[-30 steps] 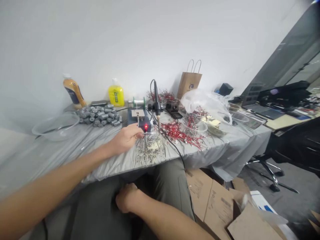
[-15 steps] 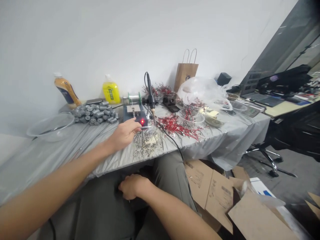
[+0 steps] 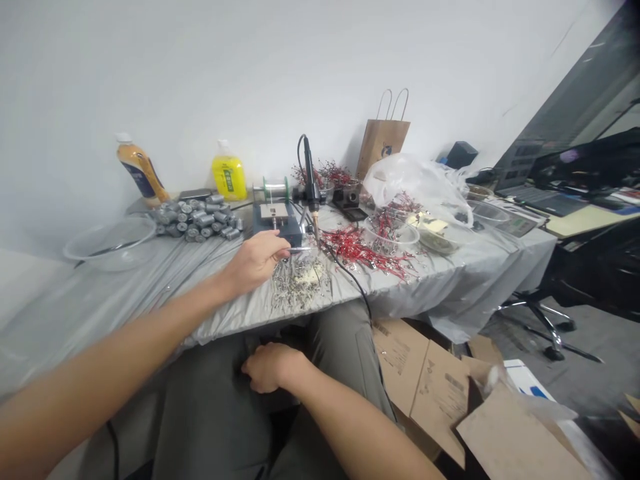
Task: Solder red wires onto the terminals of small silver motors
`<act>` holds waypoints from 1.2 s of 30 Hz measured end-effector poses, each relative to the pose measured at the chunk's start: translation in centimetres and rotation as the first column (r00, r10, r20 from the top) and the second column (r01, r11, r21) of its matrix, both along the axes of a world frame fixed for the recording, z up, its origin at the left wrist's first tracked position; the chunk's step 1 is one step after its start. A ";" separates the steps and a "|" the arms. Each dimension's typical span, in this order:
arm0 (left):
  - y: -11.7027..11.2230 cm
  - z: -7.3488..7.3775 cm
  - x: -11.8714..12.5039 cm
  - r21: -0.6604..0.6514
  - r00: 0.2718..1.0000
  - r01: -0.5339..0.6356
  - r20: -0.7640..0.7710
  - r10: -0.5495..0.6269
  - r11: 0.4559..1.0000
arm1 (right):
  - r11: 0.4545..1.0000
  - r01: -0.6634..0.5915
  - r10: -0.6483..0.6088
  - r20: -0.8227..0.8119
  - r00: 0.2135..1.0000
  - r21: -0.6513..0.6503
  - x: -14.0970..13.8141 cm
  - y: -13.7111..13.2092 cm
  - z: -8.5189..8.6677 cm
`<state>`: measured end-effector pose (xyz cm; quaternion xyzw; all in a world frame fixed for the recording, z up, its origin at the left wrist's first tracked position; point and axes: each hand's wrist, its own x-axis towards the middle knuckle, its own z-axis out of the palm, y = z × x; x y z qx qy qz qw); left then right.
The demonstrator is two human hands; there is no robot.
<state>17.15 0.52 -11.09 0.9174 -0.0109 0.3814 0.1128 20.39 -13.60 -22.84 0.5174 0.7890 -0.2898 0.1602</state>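
The thumb and forefinger of the person's left hand (image 3: 260,260) were closed together in a pinch, with no gap showing, on a thin silvery piece (image 3: 300,249); it was too small and blurred to say exactly what it was. The piece stuck out from the fingertips to the right, its long axis lying roughly level and sideways, and its free end pointed towards the tip of a soldering iron (image 3: 310,175), which stood almost upright with its tip down. The end and the tip were close, but whether they touched could not be told. The left hand was by far the nearer to both. The right hand (image 3: 273,368) hung low over the lap, below the table edge, its fingers curled; whether it held anything could not be told. Just behind the left hand was a dark blue box (image 3: 294,235), with a spool of wire (image 3: 277,190) behind it. In front of the iron lay a loose pile of small metal bits (image 3: 300,287). To the right spread a tangle of red wires (image 3: 360,253); to the left sat a heap of grey cylinders (image 3: 200,221). Farther back, against the wall, stood a yellow bottle (image 3: 230,179) and a paper bag (image 3: 383,148).
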 end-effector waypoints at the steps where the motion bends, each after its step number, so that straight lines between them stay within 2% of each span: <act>1: 0.0 0.0 0.0 0.012 1.000 0.004 0.006 -0.004 1.000 | 1.000 0.000 0.000 0.002 1.000 -0.001 0.0 0.0 0.1; 15: 0.3 -0.2 0.2 0.090 0.997 0.016 0.079 -0.023 0.996 | 1.000 0.006 -0.006 0.020 1.000 -0.002 0.0 -0.1 0.6; 36: 0.5 -0.8 0.5 0.073 0.990 0.016 0.138 -0.026 0.997 | 1.000 -0.005 0.005 -0.002 1.000 -0.004 -0.1 0.2 0.0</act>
